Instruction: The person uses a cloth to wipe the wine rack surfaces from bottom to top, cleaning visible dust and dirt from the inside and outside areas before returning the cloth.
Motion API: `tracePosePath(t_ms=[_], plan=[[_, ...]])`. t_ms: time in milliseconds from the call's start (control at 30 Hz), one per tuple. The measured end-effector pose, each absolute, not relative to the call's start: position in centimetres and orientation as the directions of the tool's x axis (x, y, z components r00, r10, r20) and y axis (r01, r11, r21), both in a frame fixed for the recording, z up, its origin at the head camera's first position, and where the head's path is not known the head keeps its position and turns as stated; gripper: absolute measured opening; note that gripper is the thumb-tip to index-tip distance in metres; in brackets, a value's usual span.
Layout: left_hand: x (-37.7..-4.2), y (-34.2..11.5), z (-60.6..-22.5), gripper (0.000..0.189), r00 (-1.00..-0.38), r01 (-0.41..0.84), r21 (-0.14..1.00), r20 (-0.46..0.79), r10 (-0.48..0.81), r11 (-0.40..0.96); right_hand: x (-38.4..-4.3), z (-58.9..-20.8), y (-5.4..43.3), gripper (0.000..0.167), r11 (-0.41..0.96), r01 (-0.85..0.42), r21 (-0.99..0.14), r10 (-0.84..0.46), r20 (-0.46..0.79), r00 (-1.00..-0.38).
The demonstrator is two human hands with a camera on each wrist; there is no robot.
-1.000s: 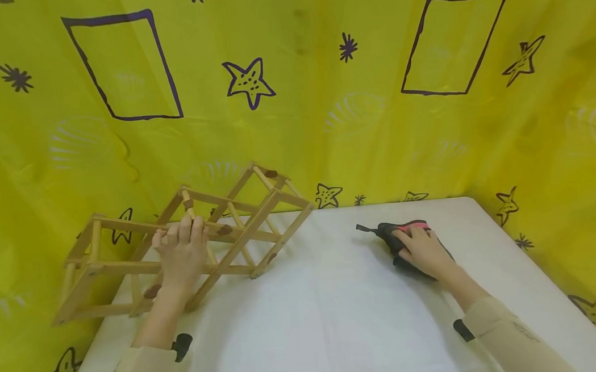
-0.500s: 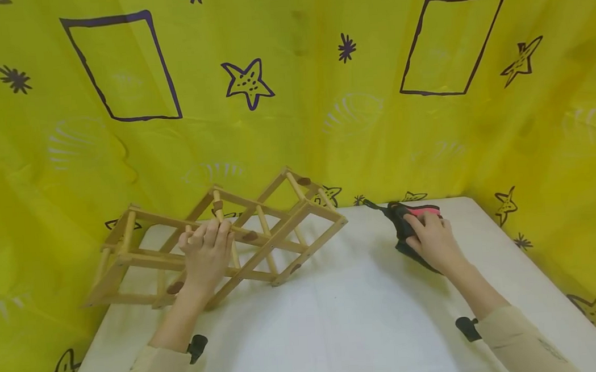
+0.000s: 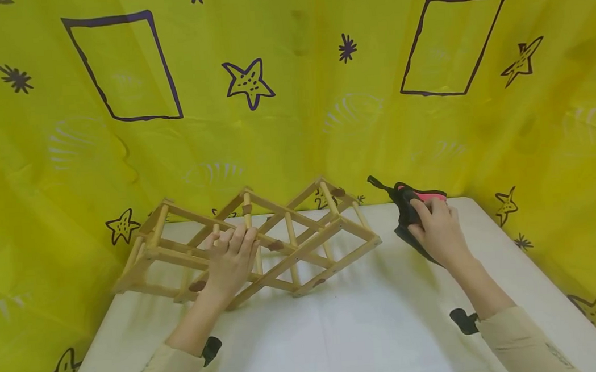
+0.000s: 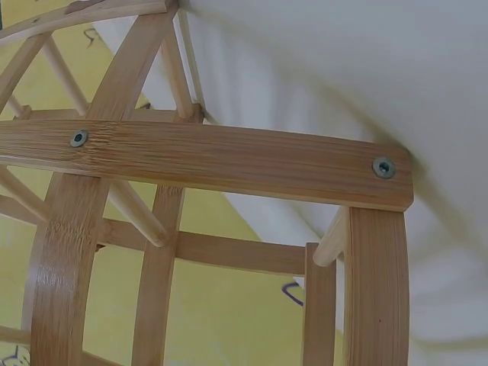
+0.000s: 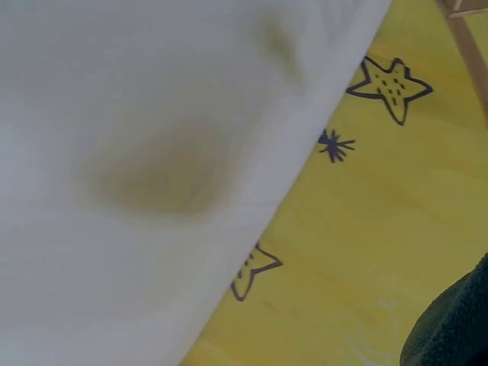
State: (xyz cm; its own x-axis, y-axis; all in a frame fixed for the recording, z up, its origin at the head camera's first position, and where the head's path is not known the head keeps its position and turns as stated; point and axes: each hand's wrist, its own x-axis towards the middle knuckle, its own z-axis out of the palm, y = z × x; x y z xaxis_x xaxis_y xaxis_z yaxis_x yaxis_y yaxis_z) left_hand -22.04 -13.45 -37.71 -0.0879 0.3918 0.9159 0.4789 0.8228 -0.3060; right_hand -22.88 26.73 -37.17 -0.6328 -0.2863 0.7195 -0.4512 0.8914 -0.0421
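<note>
My left hand (image 3: 231, 264) grips the upper bars of a folding wooden wine rack (image 3: 294, 260), opened into a lattice of diamonds. Its slats and round dowels fill much of the left wrist view, where a screwed slat (image 4: 252, 164) crosses in front; the hand itself is out of that view. In my right hand (image 3: 441, 231) is a black and pink fabric item with a short strap (image 3: 404, 213), pinched between thumb and fingers above the table. What kind of item it is I cannot tell. Only a dark fuzzy edge (image 5: 454, 328) of it shows in the right wrist view.
Both arms reach over a white-covered table (image 3: 333, 343). A yellow curtain (image 3: 294, 129) printed with stars and frames hangs right behind its far edge and around the sides. The rack's back corners stand close to that curtain.
The left hand and the wine rack have moved well to the right. My right hand has raised the black and pink item and shifted it slightly right and away, its strap now pointing higher.
</note>
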Motion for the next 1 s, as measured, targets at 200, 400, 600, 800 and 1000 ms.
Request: tracePosePath(t_ms=[200, 400, 600, 800, 1000], plan=[[-21.8, -12.2, -37.7, 0.022, -0.06, 0.508, -0.315, 0.916, 0.398, 0.802, -22.5, -35.6, 26.0, 0.049, 0.89, -0.456, -0.014, -0.294, 0.746, -0.598], [-21.7, -11.1, -37.8, 0.023, -0.051, 0.537, -0.322, 0.911, 0.41, 0.78, -22.0, -34.4, 25.6, 0.052, 0.887, -0.461, -0.022, -0.295, 0.741, -0.603], [-21.7, -10.2, -37.9, 0.02, -0.038, 0.538, -0.331, 0.909, 0.415, 0.775, -21.8, -34.0, 25.6, 0.053, 0.883, -0.469, -0.029, -0.296, 0.743, -0.601], [-20.8, -10.5, -37.3, 0.021, -0.13, 0.549, -0.321, 0.879, 0.458, 0.772, -21.7, -33.5, 25.3, 0.055, 0.882, -0.469, -0.041, -0.289, 0.739, -0.608], [-19.8, -13.1, -35.6, 0.031, -0.155, 0.546, -0.296, 0.884, 0.441, 0.784, -21.9, -33.2, 24.8, 0.058, 0.873, -0.488, -0.012, -0.321, 0.738, -0.593]])
